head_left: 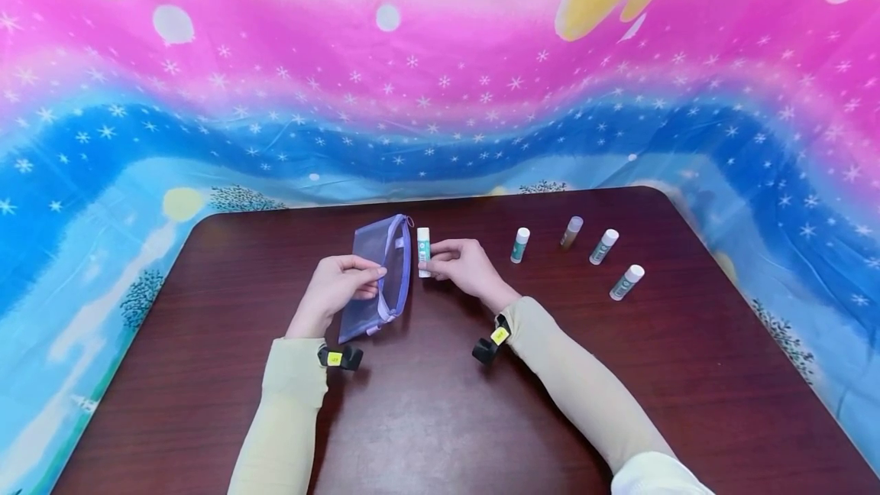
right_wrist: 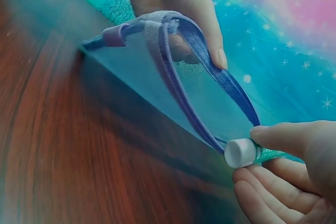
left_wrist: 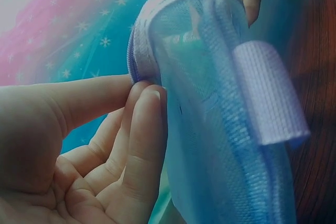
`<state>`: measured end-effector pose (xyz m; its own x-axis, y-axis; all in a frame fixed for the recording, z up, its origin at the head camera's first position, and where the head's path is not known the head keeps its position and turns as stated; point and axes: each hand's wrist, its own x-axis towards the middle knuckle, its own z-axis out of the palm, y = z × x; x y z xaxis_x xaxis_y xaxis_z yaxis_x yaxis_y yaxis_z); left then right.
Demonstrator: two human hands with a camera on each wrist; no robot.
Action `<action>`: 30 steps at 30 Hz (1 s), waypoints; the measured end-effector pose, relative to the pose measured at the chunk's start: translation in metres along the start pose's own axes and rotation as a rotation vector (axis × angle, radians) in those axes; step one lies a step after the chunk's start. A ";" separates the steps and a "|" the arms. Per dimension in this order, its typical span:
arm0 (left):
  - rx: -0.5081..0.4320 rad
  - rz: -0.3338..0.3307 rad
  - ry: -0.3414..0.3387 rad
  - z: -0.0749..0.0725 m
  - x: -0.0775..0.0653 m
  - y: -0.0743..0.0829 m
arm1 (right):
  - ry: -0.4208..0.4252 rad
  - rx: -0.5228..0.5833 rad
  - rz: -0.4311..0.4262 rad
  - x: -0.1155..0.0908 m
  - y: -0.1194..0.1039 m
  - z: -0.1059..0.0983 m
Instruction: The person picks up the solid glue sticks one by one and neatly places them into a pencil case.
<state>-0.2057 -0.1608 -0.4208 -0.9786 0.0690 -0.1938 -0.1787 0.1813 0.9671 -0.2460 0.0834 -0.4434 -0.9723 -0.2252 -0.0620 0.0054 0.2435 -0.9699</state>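
Observation:
My left hand (head_left: 338, 285) pinches the edge of a purple mesh zip pouch (head_left: 369, 241) between thumb and fingers. The pouch stands tilted on its side, its zip mouth spread and facing right, as the right wrist view shows. Just right of that mouth, my right hand (head_left: 469, 267) pinches a small glue stick (head_left: 423, 237) with a white cap and teal label, held upright. In the right wrist view the white cap of this glue stick (right_wrist: 240, 153) is close to the zip edge; I cannot tell whether they touch.
On the right of the dark wooden table (head_left: 426, 418) stand more tubes: a teal-labelled glue stick (head_left: 520, 246), a brownish tube (head_left: 571, 233) with a translucent cap, and two white-capped glue sticks (head_left: 603, 247). A patterned cloth (head_left: 440, 128) hangs behind the table.

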 end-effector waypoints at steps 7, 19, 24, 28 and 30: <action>-0.006 -0.008 -0.006 0.000 -0.001 0.001 | -0.002 0.072 0.084 0.008 -0.003 0.005; -0.008 -0.013 -0.006 -0.001 0.001 0.001 | -0.015 0.121 0.132 0.019 -0.008 0.012; -0.020 -0.003 -0.015 0.000 0.002 0.000 | -0.010 0.128 0.141 0.022 -0.007 0.016; -0.014 -0.016 -0.031 0.000 0.001 0.001 | -0.011 0.133 0.147 0.024 -0.007 0.019; -0.015 -0.019 -0.039 0.000 -0.002 0.006 | -0.006 0.140 0.155 0.025 -0.007 0.021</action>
<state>-0.2049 -0.1601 -0.4141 -0.9705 0.1039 -0.2177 -0.1986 0.1680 0.9656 -0.2659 0.0565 -0.4430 -0.9559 -0.2012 -0.2138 0.1874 0.1424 -0.9719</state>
